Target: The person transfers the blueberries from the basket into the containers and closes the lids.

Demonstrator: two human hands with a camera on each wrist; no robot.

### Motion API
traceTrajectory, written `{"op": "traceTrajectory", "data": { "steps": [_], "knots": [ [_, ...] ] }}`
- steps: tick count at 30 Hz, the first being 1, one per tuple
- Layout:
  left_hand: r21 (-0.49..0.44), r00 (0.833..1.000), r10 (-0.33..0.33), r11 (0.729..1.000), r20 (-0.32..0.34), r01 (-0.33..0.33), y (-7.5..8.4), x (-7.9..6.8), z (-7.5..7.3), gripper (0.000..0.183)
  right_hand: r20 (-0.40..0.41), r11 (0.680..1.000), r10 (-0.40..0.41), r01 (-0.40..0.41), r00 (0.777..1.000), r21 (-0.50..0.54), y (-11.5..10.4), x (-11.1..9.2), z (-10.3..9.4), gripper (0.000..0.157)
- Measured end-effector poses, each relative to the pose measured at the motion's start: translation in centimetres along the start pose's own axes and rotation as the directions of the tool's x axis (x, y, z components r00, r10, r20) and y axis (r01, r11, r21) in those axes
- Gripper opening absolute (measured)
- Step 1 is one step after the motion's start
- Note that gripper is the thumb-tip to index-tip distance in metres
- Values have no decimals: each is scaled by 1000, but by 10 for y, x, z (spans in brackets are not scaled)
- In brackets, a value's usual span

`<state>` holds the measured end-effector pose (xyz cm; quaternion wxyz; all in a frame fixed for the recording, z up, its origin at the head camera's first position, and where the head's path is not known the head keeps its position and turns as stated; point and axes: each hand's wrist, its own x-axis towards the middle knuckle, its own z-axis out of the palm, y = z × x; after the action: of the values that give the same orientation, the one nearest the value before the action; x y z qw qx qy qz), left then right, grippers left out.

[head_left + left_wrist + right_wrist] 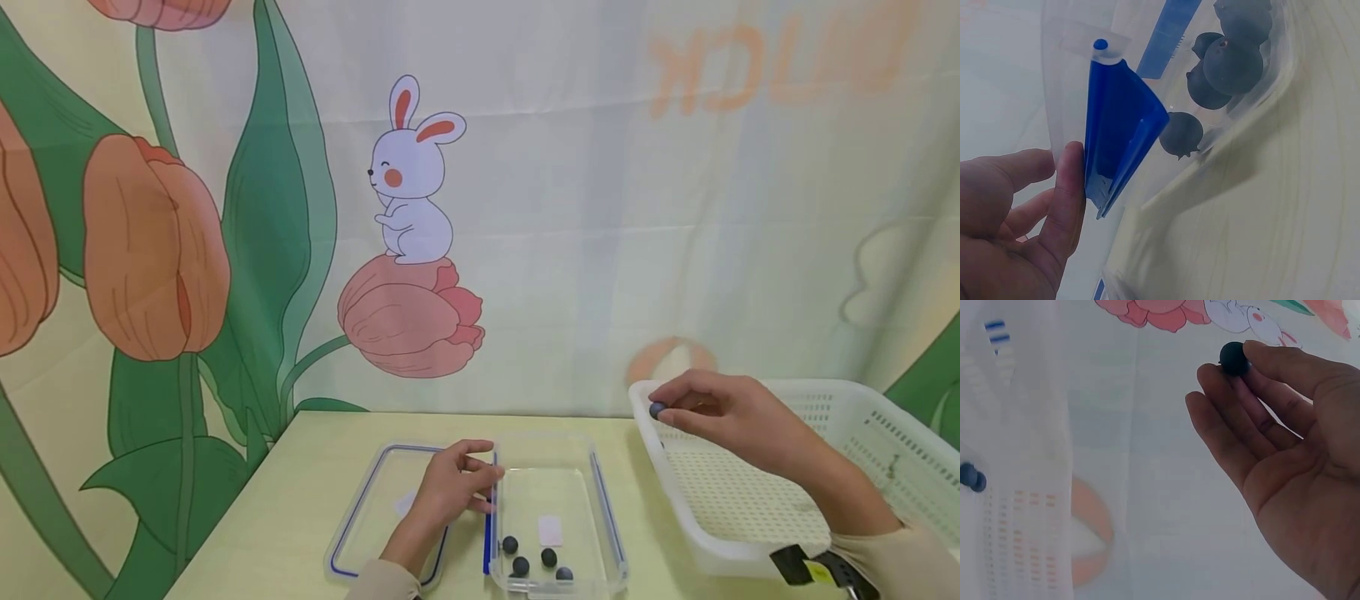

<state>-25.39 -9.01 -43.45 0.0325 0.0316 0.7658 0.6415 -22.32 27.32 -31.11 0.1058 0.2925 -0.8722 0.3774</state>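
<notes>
Above the left rim of a white plastic basket [690, 546], my right hand [731, 421] pinches a dark blueberry [1234, 359] between thumb and fingertips. My left hand [453, 483] holds the left side of a clear plastic box [551, 479], its fingers by the blue latch [1119, 128]. Several blueberries [520, 567] lie at the near end inside this box. Seen from the left wrist, those blueberries [1233, 66] show through the clear wall.
A clear lid [352, 508] with a blue seal lies left of the box, partly under my left forearm. Two blueberries [971, 477] show by the basket in the right wrist view. A printed curtain [555, 250] hangs behind the pale table [277, 492].
</notes>
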Motion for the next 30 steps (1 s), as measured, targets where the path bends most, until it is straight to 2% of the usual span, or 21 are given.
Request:
{"op": "traceTrajectory", "data": {
  "steps": [7,16,21,30],
  "knots": [
    [-8,1000,10,1000,0,-10,-1,3,1,52,47,993,-37,31,998,113,-3,-5,22,14],
    [-40,999,39,998,13,-39,-2,6,1,52,142,979,-107,80,984,186,-1,-5,47,13],
    [-40,1000,26,999,9,-26,-2,7,2,52,205,965,-180,132,962,227,1,-5,61,15],
    [-26,1000,12,1000,-5,-12,-1,7,4,54,356,949,-194,83,914,305,1,-7,82,12]
  ]
}}
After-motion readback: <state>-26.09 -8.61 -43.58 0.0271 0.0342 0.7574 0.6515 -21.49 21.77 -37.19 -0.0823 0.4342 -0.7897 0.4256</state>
